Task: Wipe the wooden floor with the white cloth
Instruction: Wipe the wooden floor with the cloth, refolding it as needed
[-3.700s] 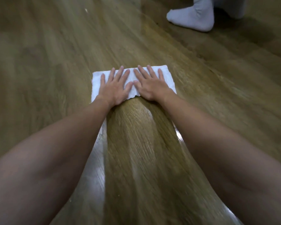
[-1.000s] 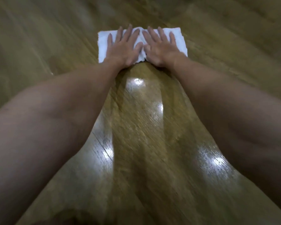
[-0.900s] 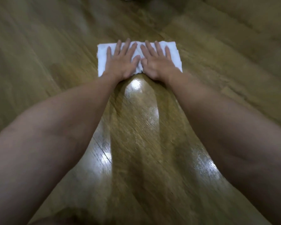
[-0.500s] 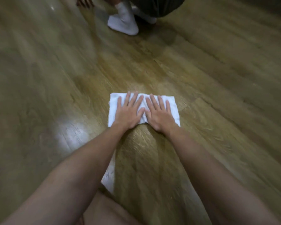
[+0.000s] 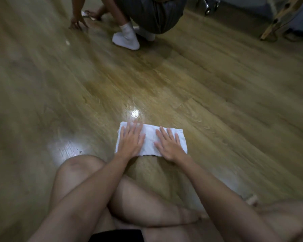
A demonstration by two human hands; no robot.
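Change: hands drawn apart since half a second ago.
Left hand (image 5: 130, 140): flat, fingers straight, pressed on white cloth (image 5: 150, 142).
Right hand (image 5: 169, 144): likewise.
Wooden floor (image 5: 208, 95): glossy.

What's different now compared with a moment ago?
The hands have slid apart: left hand and right hand now press opposite ends of the white cloth, no longer side by side. The cloth stays flat on the wooden floor, fingers straight.
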